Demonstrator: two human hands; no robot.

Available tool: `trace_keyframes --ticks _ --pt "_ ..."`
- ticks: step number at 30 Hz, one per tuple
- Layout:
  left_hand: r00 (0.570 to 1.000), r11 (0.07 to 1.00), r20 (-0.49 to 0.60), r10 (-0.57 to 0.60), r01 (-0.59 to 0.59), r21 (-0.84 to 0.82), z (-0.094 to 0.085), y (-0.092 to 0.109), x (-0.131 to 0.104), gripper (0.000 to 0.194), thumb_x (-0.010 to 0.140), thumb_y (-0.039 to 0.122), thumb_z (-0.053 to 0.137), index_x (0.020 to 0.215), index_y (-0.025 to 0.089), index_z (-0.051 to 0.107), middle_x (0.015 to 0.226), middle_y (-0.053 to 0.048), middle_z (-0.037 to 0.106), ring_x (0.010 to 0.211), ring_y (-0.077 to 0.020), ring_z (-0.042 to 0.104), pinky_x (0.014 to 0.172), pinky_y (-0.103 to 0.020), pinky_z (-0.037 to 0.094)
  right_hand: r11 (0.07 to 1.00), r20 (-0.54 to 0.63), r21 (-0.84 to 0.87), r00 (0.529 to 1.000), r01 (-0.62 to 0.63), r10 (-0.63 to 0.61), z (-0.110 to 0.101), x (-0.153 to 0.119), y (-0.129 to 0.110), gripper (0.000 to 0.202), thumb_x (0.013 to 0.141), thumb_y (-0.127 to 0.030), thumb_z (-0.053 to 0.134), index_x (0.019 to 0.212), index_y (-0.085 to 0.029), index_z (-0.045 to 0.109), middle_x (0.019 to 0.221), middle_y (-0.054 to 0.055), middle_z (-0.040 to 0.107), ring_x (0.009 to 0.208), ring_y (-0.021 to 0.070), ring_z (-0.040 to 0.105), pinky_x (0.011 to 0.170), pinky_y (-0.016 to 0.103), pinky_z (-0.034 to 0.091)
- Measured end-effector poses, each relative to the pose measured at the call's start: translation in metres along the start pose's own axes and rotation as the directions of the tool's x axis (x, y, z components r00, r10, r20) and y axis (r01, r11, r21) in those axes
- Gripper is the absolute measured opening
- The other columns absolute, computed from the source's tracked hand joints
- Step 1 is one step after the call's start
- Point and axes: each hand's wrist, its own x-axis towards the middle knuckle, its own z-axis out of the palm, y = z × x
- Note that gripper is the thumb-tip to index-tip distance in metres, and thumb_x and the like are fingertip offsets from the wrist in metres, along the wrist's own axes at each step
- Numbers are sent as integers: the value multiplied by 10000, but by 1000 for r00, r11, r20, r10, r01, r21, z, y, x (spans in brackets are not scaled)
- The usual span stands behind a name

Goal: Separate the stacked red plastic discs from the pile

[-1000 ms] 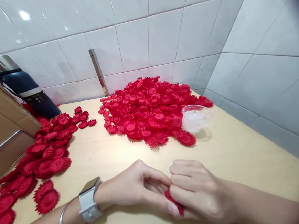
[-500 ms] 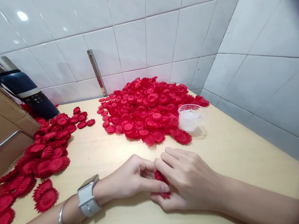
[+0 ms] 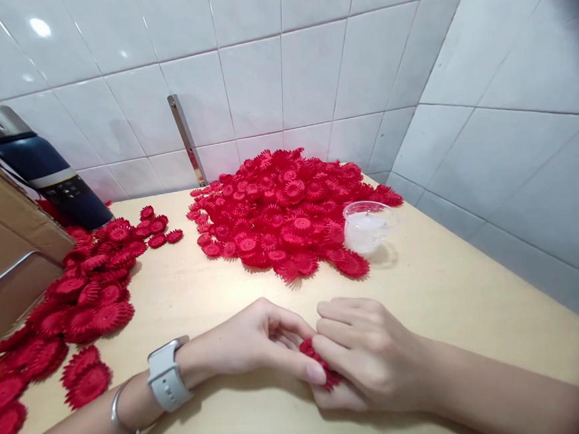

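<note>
Low over the front of the table, my left hand pinches a red fringed disc, with the thumb across its near side. My right hand is curled against the same piece from the right, its fingers folded and partly covering it. The disc looks like a small felt flower with a toothed edge. Beyond the hands lies a large heap of such red flowers. At the heap's right edge stands a clear plastic cup with something whitish inside.
More red flowers spread along the left side, beside a cardboard box. Behind the box a dark blue thermos leans in view. A metal strip rests against the tiled wall enclosing the table's back and right.
My right hand has shifted slightly right and down, its fingers more tightly curled. More of the red flower shows between the hands. My left hand stays nearly in place.
</note>
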Motion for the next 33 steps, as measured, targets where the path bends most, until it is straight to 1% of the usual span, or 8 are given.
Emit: trace_keyframes --ticks 4,8,13,17,21,24,29,33 --pt "1000 1000 27 15 -15 16 3 0 -1 329 448 197 790 739 106 664 633 17 625 589 -91 544 594 -188 436 994 13 22 995 -103 102 -2 4 -1 213 664 -320 429 501 -186 451 461 11 396 465 137 279 432 283 178" --pt "998 999 57 36 -38 36 5 -4 -1 280 461 203 784 696 114 659 656 9 630 621 -108 554 613 -202 435 999 76 37 997 -12 9 -3 5 -3 220 704 -287 400 516 -187 452 482 12 405 470 140 287 446 283 183" --pt "999 996 13 33 -34 82 4 -2 -1 257 539 249 745 753 124 679 633 15 612 580 -87 519 571 -180 408 1000 60 -15 998 20 -19 -1 1 -1 377 841 -197 295 498 -178 452 450 18 400 445 146 280 437 291 190" --pt "999 993 3 46 -46 111 5 1 -1 236 595 254 709 791 125 684 637 19 594 574 -76 490 571 -178 394 999 79 -14 996 43 -42 -2 0 2 392 835 -99 282 502 -162 479 455 28 418 444 148 288 439 289 195" --pt "998 995 20 59 -60 84 6 1 1 219 618 239 692 800 117 671 682 4 601 613 -88 509 620 -196 410 998 90 -9 994 59 -58 -3 0 6 392 819 -79 294 478 -161 469 451 26 416 444 142 290 441 285 190" --pt "996 994 -17 90 -88 66 6 0 2 221 630 265 681 790 115 662 670 6 590 608 -89 497 618 -200 403 997 69 -73 998 10 -5 -3 3 8 345 805 -152 335 481 -171 452 448 19 407 447 140 287 438 284 174" --pt "989 988 -82 126 -118 96 5 -3 4 235 688 303 626 786 92 658 633 5 569 572 -83 468 557 -191 385 979 47 -109 983 -172 178 -3 11 6 270 690 -378 430 495 -192 403 455 7 403 460 133 311 429 269 183" --pt "986 991 -105 129 -130 -6 5 -5 5 199 726 276 585 752 93 660 698 -39 625 643 -117 548 640 -217 434 976 8 -78 979 -202 203 -4 13 6 256 656 -394 453 510 -197 376 461 -3 400 460 127 319 429 260 215"
